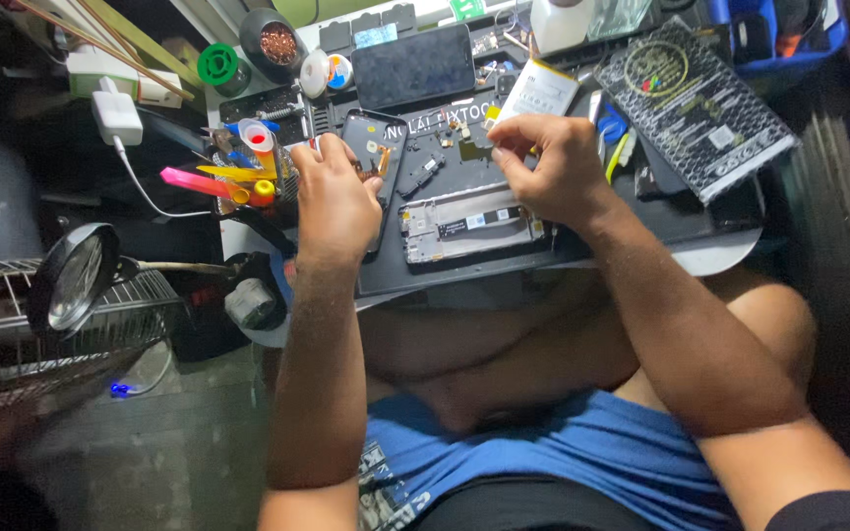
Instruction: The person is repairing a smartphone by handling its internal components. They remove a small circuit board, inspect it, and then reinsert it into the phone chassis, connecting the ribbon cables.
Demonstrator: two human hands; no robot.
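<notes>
While we look down, our left hand gripping opened black phone body, right hand pinching white rectangular battery pack, black patterned flat package just beside, right.

— Where does the view sit?
— On the person's head, looking steeply down over the chest and blue shorts onto the dark work mat on the surface.
— Which way does it face?
— Forward and down; the far edge of the mat lies toward the top of the picture, the knees below it.
— How near?
— Close: both forearms run up from the bottom edge, and the hands, left and right, hang over the mat.
— Anything beside the mat?
— A round magnifier left of it, a blue bin beyond its far right corner. Only this one view, so nothing is shared
</notes>
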